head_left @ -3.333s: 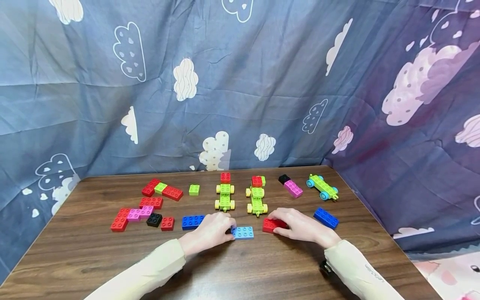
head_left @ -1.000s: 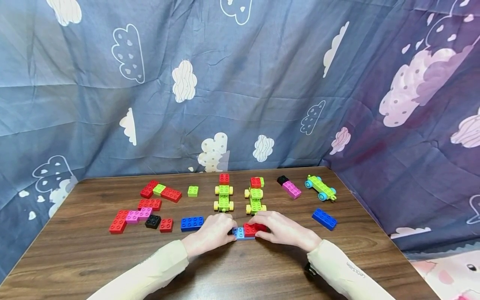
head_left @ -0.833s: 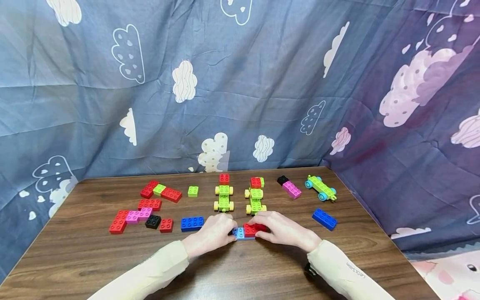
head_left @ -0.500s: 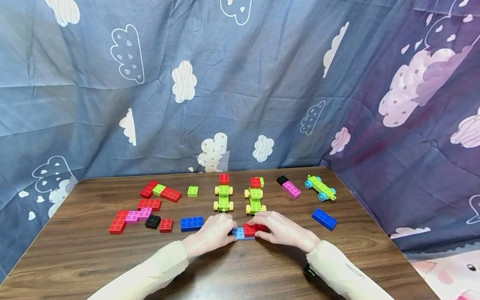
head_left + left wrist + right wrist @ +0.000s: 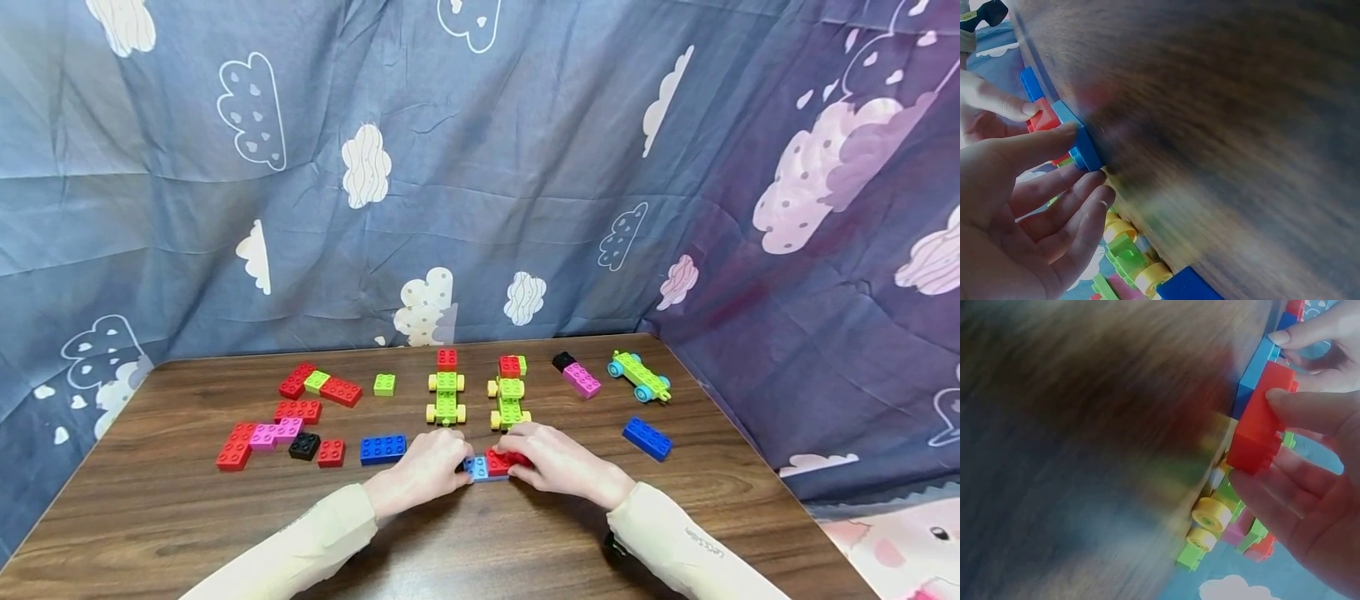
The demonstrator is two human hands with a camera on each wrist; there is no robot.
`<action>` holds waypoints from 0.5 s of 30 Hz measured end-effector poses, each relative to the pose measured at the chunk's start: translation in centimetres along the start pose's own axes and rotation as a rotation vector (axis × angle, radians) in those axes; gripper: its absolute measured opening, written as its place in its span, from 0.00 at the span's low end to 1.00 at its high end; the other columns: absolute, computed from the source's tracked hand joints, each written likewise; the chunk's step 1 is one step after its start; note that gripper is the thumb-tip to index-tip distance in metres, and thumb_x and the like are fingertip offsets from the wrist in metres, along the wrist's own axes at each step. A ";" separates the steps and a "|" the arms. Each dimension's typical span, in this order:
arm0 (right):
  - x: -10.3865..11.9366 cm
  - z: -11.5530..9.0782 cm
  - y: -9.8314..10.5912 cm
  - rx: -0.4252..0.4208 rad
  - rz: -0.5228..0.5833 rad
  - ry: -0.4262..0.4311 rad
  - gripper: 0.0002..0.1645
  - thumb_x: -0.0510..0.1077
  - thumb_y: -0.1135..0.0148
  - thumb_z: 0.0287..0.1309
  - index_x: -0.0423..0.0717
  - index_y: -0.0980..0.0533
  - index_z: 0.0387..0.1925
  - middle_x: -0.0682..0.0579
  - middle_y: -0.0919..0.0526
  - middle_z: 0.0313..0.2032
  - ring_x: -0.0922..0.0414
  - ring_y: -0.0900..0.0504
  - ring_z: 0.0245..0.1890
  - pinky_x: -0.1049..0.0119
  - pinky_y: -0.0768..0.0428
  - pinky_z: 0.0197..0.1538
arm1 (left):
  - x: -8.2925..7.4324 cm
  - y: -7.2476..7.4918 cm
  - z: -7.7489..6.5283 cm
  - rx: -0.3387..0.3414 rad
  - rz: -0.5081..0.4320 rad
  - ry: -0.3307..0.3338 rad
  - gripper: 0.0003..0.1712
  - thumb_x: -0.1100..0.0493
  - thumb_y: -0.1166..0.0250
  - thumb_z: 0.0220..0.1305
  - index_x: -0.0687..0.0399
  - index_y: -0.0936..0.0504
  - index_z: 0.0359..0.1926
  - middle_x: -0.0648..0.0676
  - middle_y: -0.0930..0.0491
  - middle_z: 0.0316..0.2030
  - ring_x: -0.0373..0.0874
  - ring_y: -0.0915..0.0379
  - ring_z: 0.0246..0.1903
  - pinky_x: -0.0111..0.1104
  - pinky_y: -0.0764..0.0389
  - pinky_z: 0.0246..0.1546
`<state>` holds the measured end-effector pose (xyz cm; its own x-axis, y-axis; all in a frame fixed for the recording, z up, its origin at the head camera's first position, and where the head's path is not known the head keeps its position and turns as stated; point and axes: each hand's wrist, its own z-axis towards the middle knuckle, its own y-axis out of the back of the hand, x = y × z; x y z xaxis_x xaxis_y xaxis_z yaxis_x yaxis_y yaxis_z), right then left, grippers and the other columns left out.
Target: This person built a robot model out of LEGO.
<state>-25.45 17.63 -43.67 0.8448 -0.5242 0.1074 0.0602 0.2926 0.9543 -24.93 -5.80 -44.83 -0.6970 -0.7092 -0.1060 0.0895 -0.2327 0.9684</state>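
Observation:
In the head view my left hand [image 5: 422, 467] pinches the left end of a light blue toy brick [image 5: 476, 468] lying on the table. My right hand [image 5: 561, 460] grips a red brick [image 5: 497, 462] between thumb and fingers. The red brick sits over the right part of the light blue one. From the right wrist view, the red brick [image 5: 1260, 422] reaches past the end of the light blue brick [image 5: 1259, 372]; how firmly their studs are joined cannot be told. The left wrist view has the left thumb on the light blue brick [image 5: 1082, 142].
Behind the hands stand two green toy cars [image 5: 446, 404] [image 5: 510, 410] with yellow wheels. A green car base [image 5: 639, 377] with blue wheels is at far right. Dark blue bricks [image 5: 383, 449] [image 5: 647, 438] flank the hands. Red, pink, black and green bricks [image 5: 235, 447] lie left.
My right hand has moved left with the red brick, from beside the light blue brick to on top of it. The left hand keeps its place. Within the last second little differs.

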 end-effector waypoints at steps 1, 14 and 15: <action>0.0 0.0 0.0 -0.005 0.007 0.008 0.12 0.41 0.29 0.56 0.47 0.20 0.42 0.54 0.17 0.38 0.61 0.20 0.37 0.70 0.19 0.43 | 0.0 0.0 0.0 0.003 0.000 0.000 0.09 0.52 0.25 0.54 0.51 0.12 0.30 0.47 0.20 0.24 0.36 0.28 0.24 0.28 0.25 0.23; -0.1 0.6 0.1 0.014 0.036 0.009 0.12 0.39 0.27 0.53 0.46 0.21 0.39 0.53 0.18 0.36 0.59 0.20 0.34 0.70 0.19 0.40 | 0.0 0.1 0.1 0.014 -0.003 -0.005 0.09 0.52 0.24 0.54 0.51 0.12 0.29 0.48 0.21 0.25 0.37 0.27 0.25 0.28 0.26 0.23; -0.1 0.6 0.2 0.017 0.038 0.007 0.12 0.39 0.27 0.53 0.46 0.21 0.39 0.53 0.18 0.36 0.59 0.20 0.34 0.70 0.19 0.40 | 0.0 0.1 0.1 0.011 -0.005 -0.007 0.09 0.52 0.24 0.54 0.52 0.12 0.29 0.48 0.21 0.25 0.37 0.27 0.25 0.28 0.26 0.23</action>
<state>-25.87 17.30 -43.37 0.8502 -0.5070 0.1415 0.0191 0.2984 0.9543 -24.96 -5.75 -44.67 -0.7028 -0.7029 -0.1095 0.0776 -0.2288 0.9704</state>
